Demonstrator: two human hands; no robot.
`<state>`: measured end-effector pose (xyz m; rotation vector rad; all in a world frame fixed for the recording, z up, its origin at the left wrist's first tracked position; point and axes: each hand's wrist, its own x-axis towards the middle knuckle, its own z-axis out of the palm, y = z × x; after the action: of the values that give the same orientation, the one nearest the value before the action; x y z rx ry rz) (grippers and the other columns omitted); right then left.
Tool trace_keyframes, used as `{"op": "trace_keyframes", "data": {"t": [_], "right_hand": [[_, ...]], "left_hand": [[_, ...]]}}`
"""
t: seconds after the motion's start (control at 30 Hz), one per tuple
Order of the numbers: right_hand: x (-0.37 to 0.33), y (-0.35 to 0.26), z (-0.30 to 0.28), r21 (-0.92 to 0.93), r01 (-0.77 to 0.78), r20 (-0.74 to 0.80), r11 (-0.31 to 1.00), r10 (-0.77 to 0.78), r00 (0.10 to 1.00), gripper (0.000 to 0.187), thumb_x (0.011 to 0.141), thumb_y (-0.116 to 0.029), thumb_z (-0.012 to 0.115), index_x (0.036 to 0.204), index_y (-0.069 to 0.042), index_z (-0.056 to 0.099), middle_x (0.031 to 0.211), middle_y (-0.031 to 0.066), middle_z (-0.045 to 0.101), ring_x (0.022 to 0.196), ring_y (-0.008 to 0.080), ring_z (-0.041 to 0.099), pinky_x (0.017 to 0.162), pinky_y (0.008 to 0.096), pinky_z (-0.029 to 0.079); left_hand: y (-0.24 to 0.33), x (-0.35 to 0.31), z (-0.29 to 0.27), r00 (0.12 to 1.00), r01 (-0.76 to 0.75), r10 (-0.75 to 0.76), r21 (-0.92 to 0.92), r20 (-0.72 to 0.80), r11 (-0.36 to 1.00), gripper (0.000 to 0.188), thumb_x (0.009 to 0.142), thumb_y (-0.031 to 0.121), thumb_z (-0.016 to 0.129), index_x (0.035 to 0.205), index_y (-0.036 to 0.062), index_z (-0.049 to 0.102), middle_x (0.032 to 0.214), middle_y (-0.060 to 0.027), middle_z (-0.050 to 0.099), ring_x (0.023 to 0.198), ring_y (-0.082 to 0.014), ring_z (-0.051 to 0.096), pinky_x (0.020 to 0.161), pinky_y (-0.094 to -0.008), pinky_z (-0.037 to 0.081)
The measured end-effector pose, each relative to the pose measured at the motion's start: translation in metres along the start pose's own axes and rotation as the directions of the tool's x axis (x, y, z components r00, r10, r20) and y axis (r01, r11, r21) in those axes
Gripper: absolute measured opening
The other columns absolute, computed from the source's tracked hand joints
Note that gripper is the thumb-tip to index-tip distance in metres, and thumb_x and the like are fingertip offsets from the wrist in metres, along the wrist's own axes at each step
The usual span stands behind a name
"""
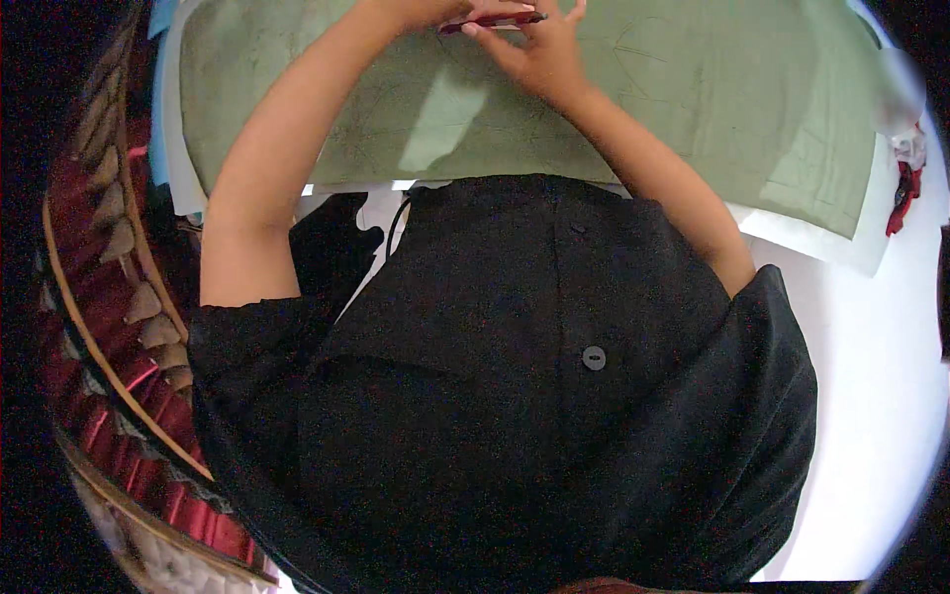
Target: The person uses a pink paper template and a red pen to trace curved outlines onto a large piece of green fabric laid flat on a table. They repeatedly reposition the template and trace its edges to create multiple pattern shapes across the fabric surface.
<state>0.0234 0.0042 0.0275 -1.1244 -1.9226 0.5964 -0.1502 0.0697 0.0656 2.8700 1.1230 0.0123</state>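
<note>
A person in a black shirt (475, 416) stood or sat close against the near edge of a green cloth (722, 89), both forearms reaching out over it. The cloth lay broad and mostly flat, faint lines marked across it; a white sheet (826, 246) showed beneath, past its near right corner. Spread that way, the cloth presumably gave a level working surface. The tabletop itself could not be made out with certainty.

A slim red-and-black tool (495, 21) was up over the middle of the cloth's breadth, well in from the near edge — exact kind too small to tell. The right hand (542, 51) appeared to pinch it, thumb along its near side, the outermost finger held away. The left hand (427, 9) met it from the other side; most of that hand was cut off, so whether it gripped or merely steadied could not be told. Two hands on so slight a thing suggested fine handling — a judgement only. Held crosswise, it lay within easy reach of both.

Beyond the cloth's right edge, a small red-and-white bundle (904, 183), seemingly set aside. Off the cloth's left side, deep red drapery (193, 510) with a tan curved border. A pale patch of light fell on the cloth, between the forearms.
</note>
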Motion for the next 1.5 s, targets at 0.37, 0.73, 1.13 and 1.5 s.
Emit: {"op": "trace_keyframes", "data": {"t": [0.37,0.73,1.13,1.5], "right_hand": [[-0.005,-0.002,0.011,0.005,0.034,-0.027,0.999,-0.034,0.999,0.015,0.078,-0.023,0.075,0.089,-0.018,0.067,0.107,-0.0001,0.067,0.11,0.0216,0.056,0.097,0.073,0.011],[-0.008,-0.003,0.008,-0.154,0.068,-0.094,0.986,-0.083,0.992,0.019,0.078,-0.023,0.074,0.095,-0.019,0.067,0.104,-0.0002,0.067,0.112,0.0224,0.056,0.099,0.0732,0.008],[-0.03,0.022,-0.035,-0.21,-0.056,-0.03,0.976,0.051,0.998,0.019,0.082,-0.025,0.071,0.096,-0.014,0.065,0.096,-0.0017,0.067,0.111,0.023,0.055,0.098,0.0742,0.007],[-0.034,0.035,-0.065,-0.319,-0.185,-0.078,0.929,0.169,0.982,0.014,0.083,-0.025,0.069,0.086,-0.011,0.067,0.094,-0.0001,0.066,0.11,0.0227,0.056,0.099,0.0735,0.006]], "left_hand": [[-0.006,-0.005,0.014,1.0,-0.018,0.018,-0.008,0.013,1.0,0.029,0.082,0.029,0.065,0.111,0.0282,0.069,0.14,-0.0126,0.041,0.136,-0.0333,0.028,0.103,-0.0587,0.025],[-0.006,0.002,0.008,0.999,-0.047,0.047,0.027,0.022,0.998,0.032,0.078,0.029,0.069,0.11,0.0261,0.069,0.14,-0.0123,0.041,0.135,-0.0343,0.028,0.103,-0.0586,0.025],[-0.007,-0.007,0.019,0.998,-0.068,0.067,0.029,0.004,0.997,0.039,0.073,0.023,0.072,0.11,0.0336,0.068,0.139,-0.0124,0.042,0.134,-0.0342,0.03,0.104,-0.0555,0.027],[-0.003,-0.002,0.007,0.998,-0.036,0.037,-0.007,0.048,0.999,0.039,0.073,0.016,0.071,0.109,0.0322,0.069,0.139,-0.0122,0.042,0.135,-0.034,0.031,0.106,-0.0534,0.024]]}}
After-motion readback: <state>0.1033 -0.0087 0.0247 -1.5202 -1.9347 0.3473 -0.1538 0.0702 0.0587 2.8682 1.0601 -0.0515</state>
